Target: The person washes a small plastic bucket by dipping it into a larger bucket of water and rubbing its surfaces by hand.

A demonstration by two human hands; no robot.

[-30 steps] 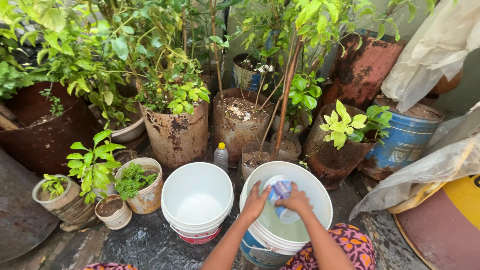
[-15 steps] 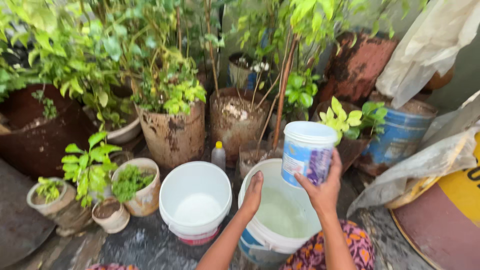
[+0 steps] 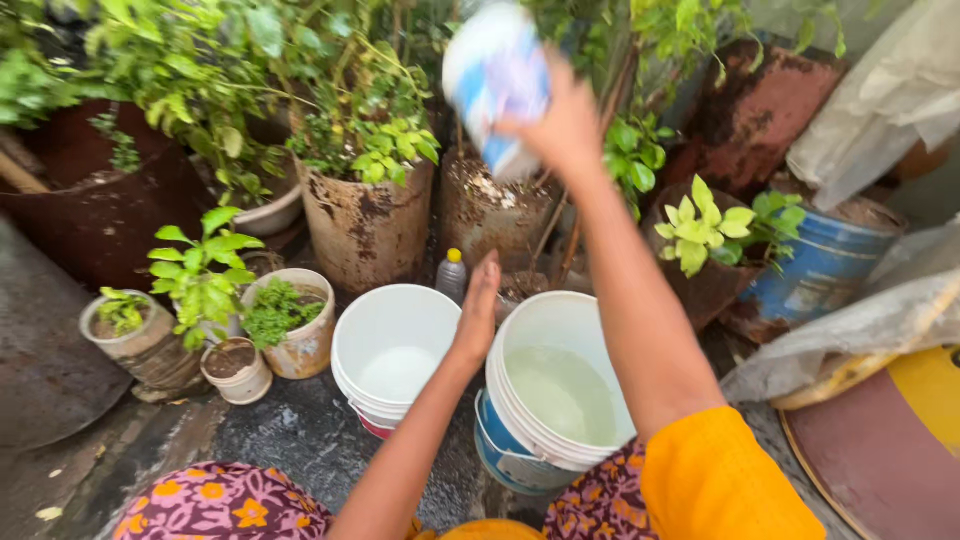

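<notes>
The right hand (image 3: 565, 125) is raised to the upper middle of the frame, its fingers wrapped around a white and blue tub (image 3: 497, 85), which is tilted and blurred above the rusty pots. The left hand (image 3: 478, 305) is lower, near the centre, flat with fingers held straight together and holding nothing; it hangs over the gap between two white buckets. The bucket on the right (image 3: 556, 385), below the raised arm, holds pale greenish water and sits in a blue one. The bucket on the left (image 3: 392, 350) has a little water at its bottom. Just behind the left hand stands a small bottle with a yellow cap (image 3: 452, 275). Behind it are two rusty metal pots (image 3: 368, 225) with leafy plants. At the left of the frame small clay pots (image 3: 290, 320) with green seedlings stand on the wet ground. At the right a blue drum (image 3: 820, 265) holds a light-green plant, beside crumpled plastic sheeting (image 3: 880, 320).
</notes>
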